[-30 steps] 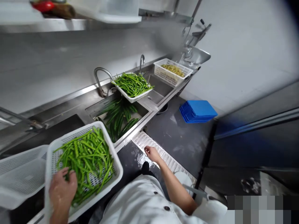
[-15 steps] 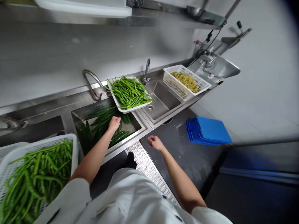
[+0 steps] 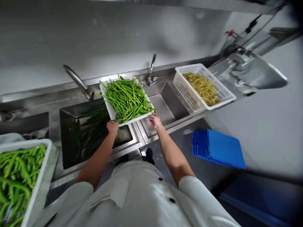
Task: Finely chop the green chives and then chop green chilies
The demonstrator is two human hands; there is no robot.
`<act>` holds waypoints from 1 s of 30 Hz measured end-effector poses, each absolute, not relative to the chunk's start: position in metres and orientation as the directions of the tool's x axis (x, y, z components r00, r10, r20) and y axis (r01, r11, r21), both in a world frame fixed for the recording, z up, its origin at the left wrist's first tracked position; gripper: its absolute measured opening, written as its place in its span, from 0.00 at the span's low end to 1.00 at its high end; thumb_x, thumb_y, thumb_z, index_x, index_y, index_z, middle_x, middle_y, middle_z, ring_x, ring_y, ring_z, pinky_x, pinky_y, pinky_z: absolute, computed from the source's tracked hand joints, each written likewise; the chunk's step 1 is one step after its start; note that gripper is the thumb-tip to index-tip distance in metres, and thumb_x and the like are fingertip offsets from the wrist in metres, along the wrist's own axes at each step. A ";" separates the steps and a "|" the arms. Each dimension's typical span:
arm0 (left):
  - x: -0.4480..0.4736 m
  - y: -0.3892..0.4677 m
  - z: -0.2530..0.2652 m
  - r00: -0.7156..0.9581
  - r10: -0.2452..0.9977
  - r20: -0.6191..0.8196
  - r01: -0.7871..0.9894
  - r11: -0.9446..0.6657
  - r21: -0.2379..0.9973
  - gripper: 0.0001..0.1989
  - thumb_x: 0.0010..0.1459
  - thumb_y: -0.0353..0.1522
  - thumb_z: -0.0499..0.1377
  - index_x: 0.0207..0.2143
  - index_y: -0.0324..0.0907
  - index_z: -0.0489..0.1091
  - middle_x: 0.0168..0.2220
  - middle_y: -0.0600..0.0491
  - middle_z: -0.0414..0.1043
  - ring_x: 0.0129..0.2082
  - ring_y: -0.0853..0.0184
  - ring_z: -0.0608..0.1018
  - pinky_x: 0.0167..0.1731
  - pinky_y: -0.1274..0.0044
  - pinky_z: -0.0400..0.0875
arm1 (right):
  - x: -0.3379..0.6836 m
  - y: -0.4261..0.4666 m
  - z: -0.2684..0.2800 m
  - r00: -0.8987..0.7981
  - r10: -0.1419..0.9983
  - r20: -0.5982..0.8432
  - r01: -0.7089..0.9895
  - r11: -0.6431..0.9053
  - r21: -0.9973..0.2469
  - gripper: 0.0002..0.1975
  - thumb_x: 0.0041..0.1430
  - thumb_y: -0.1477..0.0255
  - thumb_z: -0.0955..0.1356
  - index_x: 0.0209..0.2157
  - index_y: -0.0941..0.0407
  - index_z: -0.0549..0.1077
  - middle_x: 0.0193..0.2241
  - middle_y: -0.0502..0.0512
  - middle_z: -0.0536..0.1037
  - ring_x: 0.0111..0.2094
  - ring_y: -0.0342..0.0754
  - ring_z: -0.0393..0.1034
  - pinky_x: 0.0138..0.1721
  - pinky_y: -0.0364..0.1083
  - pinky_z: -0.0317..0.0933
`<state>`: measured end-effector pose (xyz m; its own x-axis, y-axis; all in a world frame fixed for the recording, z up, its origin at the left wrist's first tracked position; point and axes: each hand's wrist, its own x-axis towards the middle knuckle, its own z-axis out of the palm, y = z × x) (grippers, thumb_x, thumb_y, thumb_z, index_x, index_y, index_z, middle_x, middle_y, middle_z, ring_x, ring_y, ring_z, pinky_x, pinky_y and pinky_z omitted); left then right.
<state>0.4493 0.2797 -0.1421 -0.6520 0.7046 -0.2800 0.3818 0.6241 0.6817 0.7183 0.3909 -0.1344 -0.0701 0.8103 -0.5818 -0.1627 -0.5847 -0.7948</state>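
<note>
A white plastic basket (image 3: pixel 107 108), heaped with long, slender green peppers (image 3: pixel 127 97), rests tilted across the divider between two sinks. At its near left corner, my left hand (image 3: pixel 112 126) is closed on the rim. My right hand (image 3: pixel 154 121) is at the near right corner, thumb by the rim and fingers curled below it. Below and left of the basket, dark green cucumbers (image 3: pixel 92 126) lie in the sink (image 3: pixel 137 138), partly in shadow.
Another white basket (image 3: pixel 42 176) of green peppers stands at lower left. A basket (image 3: pixel 189 96) with yellowish shreds sits right of the bare-bottomed sink (image 3: pixel 165 104), beside a metal machine (image 3: pixel 246 66). Two faucets (image 3: pixel 75 78) rise behind. Blue crates (image 3: pixel 220 148) are on the floor.
My left hand has moved from over the cucumbers to the basket's rim. The right hand has risen to its near right corner. The basket sits slightly further left, and the view has shifted.
</note>
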 end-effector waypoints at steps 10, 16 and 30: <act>0.564 0.133 -0.138 -0.803 0.404 -0.438 0.054 0.781 0.622 0.08 0.43 0.36 0.56 0.17 0.43 0.64 0.17 0.56 0.61 0.22 0.68 0.65 0.24 0.76 0.58 | 0.836 0.312 -0.156 -0.221 0.742 -0.634 -0.152 -0.668 -0.729 0.27 0.41 0.72 0.78 0.37 0.51 0.59 0.28 0.40 0.73 0.22 0.41 0.74 0.23 0.39 0.71; 0.601 0.099 -0.134 -0.774 0.379 -0.508 -0.003 0.799 0.601 0.06 0.42 0.36 0.57 0.19 0.43 0.66 0.17 0.57 0.62 0.22 0.68 0.66 0.25 0.77 0.59 | 0.911 0.310 -0.108 -0.302 0.774 -0.556 0.736 -0.181 -0.652 0.15 0.54 0.59 0.74 0.33 0.54 0.68 0.27 0.52 0.76 0.30 0.51 0.77 0.30 0.44 0.65; 0.677 0.187 -0.057 -0.355 0.923 -0.147 0.834 0.384 0.397 0.16 0.65 0.37 0.57 0.52 0.40 0.69 0.49 0.41 0.75 0.48 0.54 0.78 0.48 0.67 0.72 | 0.782 0.361 -0.023 -0.649 0.760 -0.031 0.540 0.431 -0.723 0.18 0.60 0.66 0.67 0.20 0.52 0.57 0.17 0.44 0.61 0.23 0.42 0.53 0.31 0.43 0.49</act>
